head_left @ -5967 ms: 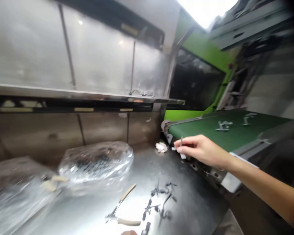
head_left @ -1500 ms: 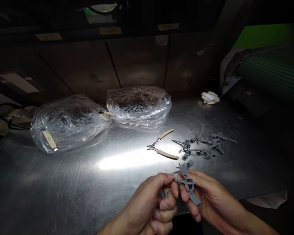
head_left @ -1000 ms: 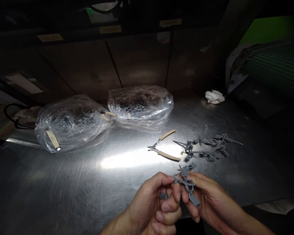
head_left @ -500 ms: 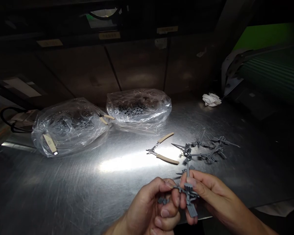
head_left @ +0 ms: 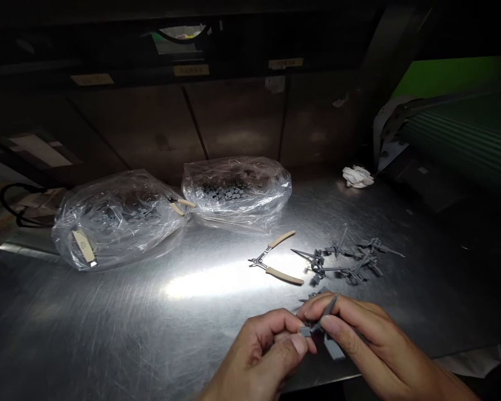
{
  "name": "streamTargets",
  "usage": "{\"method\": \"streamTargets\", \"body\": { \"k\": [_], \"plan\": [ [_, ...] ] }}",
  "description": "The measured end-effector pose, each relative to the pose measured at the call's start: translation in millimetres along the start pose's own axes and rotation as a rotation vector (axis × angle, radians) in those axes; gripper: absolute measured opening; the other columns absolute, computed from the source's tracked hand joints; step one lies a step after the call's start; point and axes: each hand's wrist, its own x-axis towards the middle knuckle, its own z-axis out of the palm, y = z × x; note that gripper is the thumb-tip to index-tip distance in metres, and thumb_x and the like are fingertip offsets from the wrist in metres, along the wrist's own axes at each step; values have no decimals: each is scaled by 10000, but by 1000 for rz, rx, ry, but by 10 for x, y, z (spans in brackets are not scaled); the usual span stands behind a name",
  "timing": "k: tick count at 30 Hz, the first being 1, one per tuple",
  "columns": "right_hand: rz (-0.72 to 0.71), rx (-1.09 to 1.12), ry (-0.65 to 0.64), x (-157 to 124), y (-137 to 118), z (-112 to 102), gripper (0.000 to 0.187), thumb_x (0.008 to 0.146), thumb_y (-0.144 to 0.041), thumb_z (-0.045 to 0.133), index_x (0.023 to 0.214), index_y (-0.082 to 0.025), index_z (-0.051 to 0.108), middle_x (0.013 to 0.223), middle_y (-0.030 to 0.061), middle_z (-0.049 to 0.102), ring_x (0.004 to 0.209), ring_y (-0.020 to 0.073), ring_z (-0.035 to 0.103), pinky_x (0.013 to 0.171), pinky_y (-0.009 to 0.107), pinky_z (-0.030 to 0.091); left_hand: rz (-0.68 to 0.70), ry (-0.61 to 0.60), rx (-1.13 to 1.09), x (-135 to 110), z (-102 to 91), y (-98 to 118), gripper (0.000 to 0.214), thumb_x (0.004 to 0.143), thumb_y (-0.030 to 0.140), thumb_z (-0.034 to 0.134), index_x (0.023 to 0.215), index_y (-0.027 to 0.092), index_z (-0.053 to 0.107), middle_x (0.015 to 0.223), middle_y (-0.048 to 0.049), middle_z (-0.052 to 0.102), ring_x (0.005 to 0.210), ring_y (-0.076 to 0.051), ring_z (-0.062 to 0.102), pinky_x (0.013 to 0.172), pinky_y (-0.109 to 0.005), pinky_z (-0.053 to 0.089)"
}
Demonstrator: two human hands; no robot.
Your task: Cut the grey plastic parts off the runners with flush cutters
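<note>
Both my hands work low over the front edge of a steel table (head_left: 108,328). My right hand (head_left: 361,342) pinches a grey plastic sprue with small parts (head_left: 328,334) between thumb and fingers. My left hand (head_left: 263,356) is closed, its thumb and forefinger gripping one small grey piece (head_left: 304,332) at the sprue's end. Just beyond the hands lies a pair of cutters with tan handles (head_left: 275,262), jaws pointing left. To its right sits a loose heap of several grey sprues (head_left: 346,259).
Two clear plastic bags of small grey parts (head_left: 236,189) (head_left: 117,214) lie at the back left of the table. A crumpled white rag (head_left: 357,176) rests near the green conveyor (head_left: 459,139) on the right. A dark metal wall stands behind.
The sprue has tipped from upright to lying low between my fingers. My left thumb and forefinger have closed on a small piece at its end. My hands shifted slightly lower.
</note>
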Motion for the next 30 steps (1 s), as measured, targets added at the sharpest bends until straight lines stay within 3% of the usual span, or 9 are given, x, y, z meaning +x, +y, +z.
{"method": "streamTargets", "body": {
  "k": [16,26,30],
  "plan": [
    [33,-29,1,-15,11,52,251,1069,-297,449,1129,-255,688,1001,50,743,963,207,717,819,279,560,-37,-93,-42,18,-35,-35,303,912,514,629,872,230,534,497,143,261,400,-55,106,395,-220,89],
    [-126,-152,-7,7,-77,-31,200,1028,-184,479,1110,-233,655,969,52,729,872,179,718,760,246,581,-25,-23,39,-22,16,-3,379,892,576,668,889,213,557,517,137,295,419,-52,144,435,-242,98],
    [-196,-173,-46,-10,-142,-61,268,997,-107,492,1185,-238,631,1030,55,715,899,176,711,776,247,586,-22,5,82,-14,7,-56,395,889,595,669,893,214,565,515,137,285,421,-54,157,461,-261,92]
  ]
}}
